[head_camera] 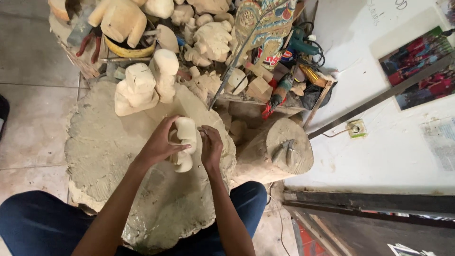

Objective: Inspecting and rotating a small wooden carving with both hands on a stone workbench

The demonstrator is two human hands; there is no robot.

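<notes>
My left hand (159,144) grips a pale, roughly carved wooden figure (186,137) from its left side and holds it on a big round stump (104,147) that serves as a work surface. My right hand (211,144) is at the figure's right edge, fingers closed around a small thin tool (203,131) whose tip touches the wood. Most of the tool is hidden inside the hand.
Several unfinished pale wooden figures (142,87) stand at the stump's far edge and in a pile behind it. A smaller log (279,151) with pliers on top stands to the right. Tools, a painted carving (265,28) and a white wall with a socket are beyond.
</notes>
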